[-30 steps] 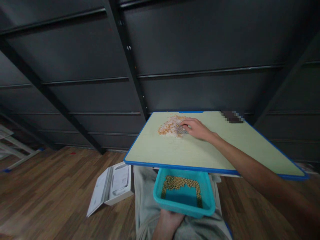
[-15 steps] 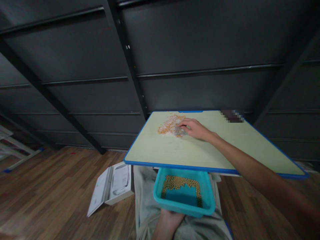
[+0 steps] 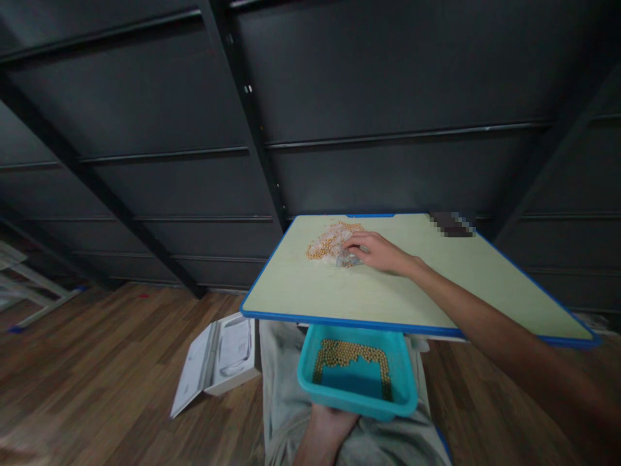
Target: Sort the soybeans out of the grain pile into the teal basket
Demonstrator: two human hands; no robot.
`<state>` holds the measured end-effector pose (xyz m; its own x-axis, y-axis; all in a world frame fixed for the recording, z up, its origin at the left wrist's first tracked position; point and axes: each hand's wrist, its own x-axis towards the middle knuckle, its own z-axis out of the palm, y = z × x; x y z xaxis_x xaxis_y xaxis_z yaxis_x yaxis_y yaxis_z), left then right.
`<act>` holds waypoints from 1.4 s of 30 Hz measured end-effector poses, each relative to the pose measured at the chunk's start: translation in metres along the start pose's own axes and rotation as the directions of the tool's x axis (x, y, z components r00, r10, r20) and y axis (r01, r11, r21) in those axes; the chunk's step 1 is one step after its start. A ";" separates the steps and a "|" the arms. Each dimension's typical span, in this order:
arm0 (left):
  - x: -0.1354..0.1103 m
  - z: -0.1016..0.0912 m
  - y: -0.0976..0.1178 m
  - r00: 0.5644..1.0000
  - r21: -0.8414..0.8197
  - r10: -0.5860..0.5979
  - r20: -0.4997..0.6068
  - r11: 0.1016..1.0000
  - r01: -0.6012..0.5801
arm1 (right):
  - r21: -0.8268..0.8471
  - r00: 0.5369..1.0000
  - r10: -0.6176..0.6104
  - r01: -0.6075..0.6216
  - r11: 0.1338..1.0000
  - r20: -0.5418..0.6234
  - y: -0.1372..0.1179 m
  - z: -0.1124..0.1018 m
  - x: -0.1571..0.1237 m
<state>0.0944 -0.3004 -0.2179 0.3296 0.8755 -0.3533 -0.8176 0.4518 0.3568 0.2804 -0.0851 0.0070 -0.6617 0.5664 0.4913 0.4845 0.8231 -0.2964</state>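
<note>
My right hand (image 3: pixel 377 251) is over the table, its fingers closed on a small clear plastic piece (image 3: pixel 345 259) whose exact kind I cannot make out. The piece touches the near side of a spread pile (image 3: pixel 326 244) of gold beads mixed with whitish, clear bits. Below the table edge, a turquoise plastic tray (image 3: pixel 359 402) rests over my lap. Round gold beads (image 3: pixel 347 353) lie along its far end and both sides, with bare bottom in the middle. My left hand (image 3: pixel 331 427) grips the tray's near side from underneath; its fingers are hidden.
The pale table (image 3: pixel 291 291) has a blue rim. A pixelated dark object (image 3: pixel 453 224) lies at its far right corner. An opened white box (image 3: pixel 233 353) with papers stands on the wooden floor (image 3: pixel 121 369) at left. A dark panelled wall (image 3: pixel 388 77) rises behind.
My right hand has shifted very slightly left, and the clear piece has moved a little left and nearer to me. My left hand and the tray stay in place.
</note>
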 end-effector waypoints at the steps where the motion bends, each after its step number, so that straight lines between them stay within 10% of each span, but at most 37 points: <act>1: 0.001 0.001 0.001 1.000 0.011 0.002 -0.006 1.000 -0.002 | 0.001 1.000 -0.006 0.006 1.000 0.006 0.000 0.000 0.000; 17: 0.003 -0.003 0.002 0.997 0.042 -0.012 0.071 0.999 0.009 | 0.042 0.996 -0.025 0.022 0.999 0.086 -0.016 -0.002 0.001; 42: 0.004 0.000 0.000 0.966 -0.027 -0.031 0.256 0.999 0.039 | -0.079 0.985 0.029 -0.043 0.996 -0.168 0.004 0.005 0.001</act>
<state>0.0958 -0.2963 -0.2190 0.4647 0.8757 -0.1310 -0.8165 0.4810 0.3193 0.2785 -0.0807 0.0024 -0.5417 0.5749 0.6132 0.5561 0.7922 -0.2515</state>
